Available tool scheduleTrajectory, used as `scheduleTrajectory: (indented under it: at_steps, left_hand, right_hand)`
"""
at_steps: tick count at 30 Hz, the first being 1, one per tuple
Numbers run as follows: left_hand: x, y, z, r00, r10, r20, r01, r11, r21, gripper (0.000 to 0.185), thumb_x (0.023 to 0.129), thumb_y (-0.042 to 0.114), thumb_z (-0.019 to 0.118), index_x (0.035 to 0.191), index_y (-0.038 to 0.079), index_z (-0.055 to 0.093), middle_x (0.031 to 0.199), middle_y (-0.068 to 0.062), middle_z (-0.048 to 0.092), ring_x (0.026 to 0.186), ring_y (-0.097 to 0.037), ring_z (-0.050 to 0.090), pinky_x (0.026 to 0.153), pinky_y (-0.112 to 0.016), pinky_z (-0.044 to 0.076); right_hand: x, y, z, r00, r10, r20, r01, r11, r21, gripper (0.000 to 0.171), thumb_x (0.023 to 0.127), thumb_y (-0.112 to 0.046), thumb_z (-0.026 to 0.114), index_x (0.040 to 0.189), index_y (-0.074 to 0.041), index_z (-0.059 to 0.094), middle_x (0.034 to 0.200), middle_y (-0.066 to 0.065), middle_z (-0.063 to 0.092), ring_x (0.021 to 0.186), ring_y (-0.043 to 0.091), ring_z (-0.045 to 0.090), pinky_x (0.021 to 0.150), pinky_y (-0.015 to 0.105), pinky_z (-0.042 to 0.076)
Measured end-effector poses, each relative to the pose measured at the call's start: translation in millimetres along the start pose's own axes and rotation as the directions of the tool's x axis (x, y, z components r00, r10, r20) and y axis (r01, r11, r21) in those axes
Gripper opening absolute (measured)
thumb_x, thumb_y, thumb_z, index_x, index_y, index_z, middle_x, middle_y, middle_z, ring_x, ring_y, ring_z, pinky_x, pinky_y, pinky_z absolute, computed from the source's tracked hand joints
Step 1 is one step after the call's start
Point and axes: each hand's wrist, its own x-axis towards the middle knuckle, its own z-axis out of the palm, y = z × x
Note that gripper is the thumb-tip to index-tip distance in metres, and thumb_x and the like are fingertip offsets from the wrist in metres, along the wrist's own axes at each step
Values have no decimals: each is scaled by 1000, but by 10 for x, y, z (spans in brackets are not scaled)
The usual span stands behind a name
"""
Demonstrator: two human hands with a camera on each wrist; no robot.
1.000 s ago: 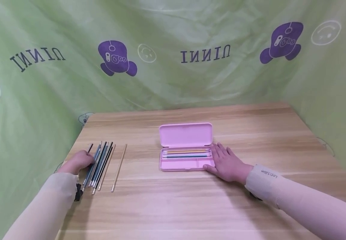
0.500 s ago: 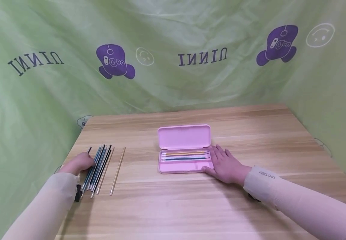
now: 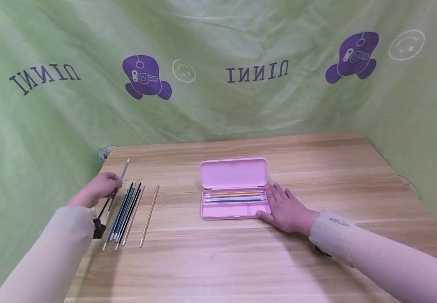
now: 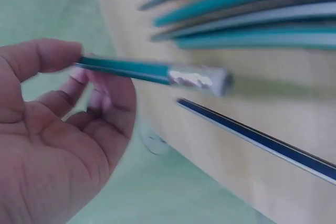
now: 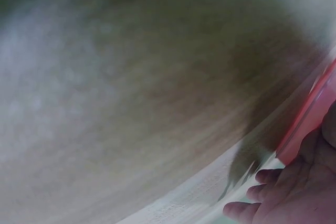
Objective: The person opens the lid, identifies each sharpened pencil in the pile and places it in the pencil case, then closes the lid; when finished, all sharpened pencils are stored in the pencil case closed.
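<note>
We see the left hand (image 3: 97,191) pinching a teal pencil (image 3: 118,182) lifted just left of the pencil row (image 3: 125,212), far left of the case (image 3: 235,198), right hand (image 3: 286,208) flat with fingers straight against the case's right end, its wrist view blurred, palm cut off.

The head view is bright and evenly lit, sharp at centre, with wide-angle bending toward the corners. Soft shadows fall at lower left and lower right of the table (image 3: 218,252), under the arms. In the left wrist view the pencil (image 4: 157,73) is smeared by motion blur. The right wrist view is dim, hazy and out of focus, darkest in the upper half.
</note>
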Motion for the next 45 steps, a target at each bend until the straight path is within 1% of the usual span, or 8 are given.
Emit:
scheduleTrajectory:
  at_steps: [6,11,18,21,25,31,40,45]
  left_hand:
    - [48,443,60,992,125,10,-123,984,-132,28,104,2,50,123,-19,50,94,-1,59,82,-8,58,77,-25,56]
    - [125,742,176,979,197,49,-183,960,-212,43,105,2,53,137,-23,44,103,-3,64,86,-4,62,82,-23,56]
    - [317,1089,505,948,300,105,-239,891,-387,38,106,-2,47,138,-23,42,107,-10,67,92,-11,68,94,-35,57]
    - [386,1192,670,932,329,151,-241,874,-421,39,107,-4,43,140,-24,39,116,-21,68,96,-13,69,98,-40,56]
    - [430,1345,881,911,350,215,-245,884,-399,40,107,-4,42,141,-24,40,129,-36,60,105,-21,69,102,-45,53]
    - [477,1575,1150,883,375,284,-286,907,-310,36,106,-5,43,138,-22,46,128,-36,62,117,-39,65,104,-52,51]
    - [523,1792,1479,859,398,322,-341,914,-221,33,104,-5,49,134,-17,55,119,-27,69,109,-32,69,93,-39,58]
    - [538,1848,1670,825,422,375,-413,904,-109,28,102,-6,52,127,-16,62,108,-22,73,101,-29,71,88,-33,59]
  right_hand:
    - [-18,-17,-7,1000,9,0,-9,1000,16,94,106,-60,42,156,17,19,163,34,19,151,51,15,120,67,15]
    - [-28,-31,-11,1000,11,-1,-11,1000,23,92,106,-58,42,156,17,19,163,34,19,151,51,15,120,68,15]
    - [-45,-11,13,1000,-2,-19,3,999,41,95,105,-61,41,155,17,20,162,36,20,150,52,16,119,69,15]
    - [-36,5,47,1000,-6,-16,6,999,31,98,105,-65,37,156,17,18,163,35,19,151,52,14,119,69,14]
    - [-24,3,58,1000,-6,-6,6,999,33,98,105,-65,37,156,17,17,163,36,18,151,52,13,119,68,14]
    - [-24,15,58,1000,-10,-17,11,1000,21,98,105,-65,37,156,17,18,163,35,19,151,51,14,119,68,15]
    - [-11,7,14,999,-23,-31,23,1000,21,97,105,-64,37,155,18,20,162,36,20,150,53,16,118,69,16]
    - [-1,0,7,1000,-18,-19,18,1000,12,95,106,-61,40,155,17,19,162,35,20,151,52,16,119,69,17]
